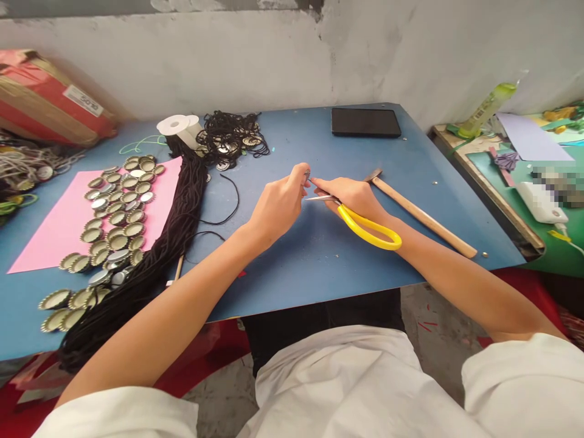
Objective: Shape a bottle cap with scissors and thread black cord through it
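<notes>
My left hand (279, 205) is closed in a pinch over the middle of the blue table (292, 267). Between its thumb and fingers shows a small grey piece (307, 175) that looks like a bottle cap, mostly hidden. Facing it, my right hand (350, 193) has its fingers wrapped around scissors (370, 230). Their yellow handle loop hangs below the palm, and the metal blade points left, close to my left fingers. The right fingertips reach up to the small grey piece; whether they touch it I cannot tell.
Many bottle caps (117, 218) lie on pink paper (50, 225) at left, beside a black cord bundle (191, 182). Behind are a white spool (177, 125) and tangled cord with caps (232, 134). A hammer (424, 216) rests right; a black phone (365, 123) lies at the back.
</notes>
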`<state>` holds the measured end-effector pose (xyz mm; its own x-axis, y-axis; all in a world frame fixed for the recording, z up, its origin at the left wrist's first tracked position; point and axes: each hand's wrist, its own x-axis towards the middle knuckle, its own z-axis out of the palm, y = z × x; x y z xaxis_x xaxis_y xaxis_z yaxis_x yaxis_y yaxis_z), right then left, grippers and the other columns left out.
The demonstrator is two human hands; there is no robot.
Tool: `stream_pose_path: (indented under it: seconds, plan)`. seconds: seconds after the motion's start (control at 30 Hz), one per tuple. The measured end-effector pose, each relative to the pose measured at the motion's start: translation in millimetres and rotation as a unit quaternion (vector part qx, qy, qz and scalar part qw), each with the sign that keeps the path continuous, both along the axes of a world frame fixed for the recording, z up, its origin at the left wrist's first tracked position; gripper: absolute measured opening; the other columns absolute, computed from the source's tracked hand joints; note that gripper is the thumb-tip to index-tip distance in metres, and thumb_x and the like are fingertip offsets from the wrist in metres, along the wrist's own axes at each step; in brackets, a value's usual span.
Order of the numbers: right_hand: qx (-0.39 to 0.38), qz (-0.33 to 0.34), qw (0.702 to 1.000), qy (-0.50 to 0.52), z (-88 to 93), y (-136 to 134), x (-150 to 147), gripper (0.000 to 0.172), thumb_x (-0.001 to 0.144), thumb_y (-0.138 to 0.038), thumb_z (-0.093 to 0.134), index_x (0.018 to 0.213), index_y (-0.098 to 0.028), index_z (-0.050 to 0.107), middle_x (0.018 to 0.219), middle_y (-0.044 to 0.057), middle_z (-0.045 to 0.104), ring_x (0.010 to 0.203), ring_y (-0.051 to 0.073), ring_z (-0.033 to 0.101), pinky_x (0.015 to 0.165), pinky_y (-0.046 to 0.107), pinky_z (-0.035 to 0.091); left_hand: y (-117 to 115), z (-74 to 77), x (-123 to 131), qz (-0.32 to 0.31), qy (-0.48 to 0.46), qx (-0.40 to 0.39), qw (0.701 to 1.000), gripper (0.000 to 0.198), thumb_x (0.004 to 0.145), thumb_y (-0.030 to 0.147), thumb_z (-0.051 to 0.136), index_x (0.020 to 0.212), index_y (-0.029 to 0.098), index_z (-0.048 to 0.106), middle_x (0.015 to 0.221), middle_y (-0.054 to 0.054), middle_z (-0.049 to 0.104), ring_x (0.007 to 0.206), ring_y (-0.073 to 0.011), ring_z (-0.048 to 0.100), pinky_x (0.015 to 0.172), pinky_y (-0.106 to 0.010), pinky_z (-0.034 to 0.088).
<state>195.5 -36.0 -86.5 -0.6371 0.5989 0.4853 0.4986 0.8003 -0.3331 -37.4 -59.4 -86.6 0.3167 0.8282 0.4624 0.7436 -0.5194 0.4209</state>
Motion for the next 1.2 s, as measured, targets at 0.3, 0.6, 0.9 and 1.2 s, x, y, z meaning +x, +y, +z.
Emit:
stream_pose_path:
  seconds: [0.3,0.6,0.9,1.2]
  plan:
    - [0.014,0.012,0.999,0.043,-11.7,1.2,-3.4,0.04,0.117,-0.034,0.054,0.147,-0.021,0.078,0.129,0.009,0.087,0.112,0.027,0.081,0.098,0.038,0.061,-1.7,-7.4,3.2,0.031,-0.01,0.019,0.999,0.036,0.11,0.014,0.039,0.14,0.02,0.059,0.103,-0.006,0.081,0.084,-0.0175,0.076,0.077,-0.028,0.052]
    - [0.108,0.04,0.993,0.013,-12.2,-5.3,-0.9,0.049,0.114,-0.012,0.044,0.155,-0.01,0.07,0.132,0.018,0.084,0.117,0.028,0.082,0.1,0.041,0.068,-15.0,19.8,1.2,0.024,0.081,0.011,0.996,0.037,0.098,0.01,0.046,0.129,0.02,0.062,0.093,-0.005,0.081,0.074,-0.0177,0.07,0.07,-0.028,0.05]
    - [0.182,0.051,0.98,-0.062,-5.3,-15.1,-3.2,0.049,0.116,-0.005,0.031,0.153,0.002,0.063,0.12,0.023,0.083,0.107,0.029,0.081,0.096,0.046,0.069,-15.5,47.2,-4.1,-0.012,0.173,-0.059,0.983,0.033,0.095,0.007,0.053,0.124,0.018,0.064,0.077,-0.004,0.075,0.062,-0.0199,0.063,0.065,-0.03,0.044]
    - [0.217,0.087,0.96,-0.155,5.6,-22.0,-4.2,0.041,0.117,-0.005,0.032,0.142,0.002,0.065,0.115,0.023,0.08,0.102,0.03,0.077,0.092,0.046,0.066,-11.1,44.0,-17.0,-0.051,0.199,-0.12,0.971,0.03,0.091,0.007,0.055,0.111,0.024,0.068,0.072,-0.004,0.072,0.062,-0.0256,0.067,0.068,-0.034,0.046]
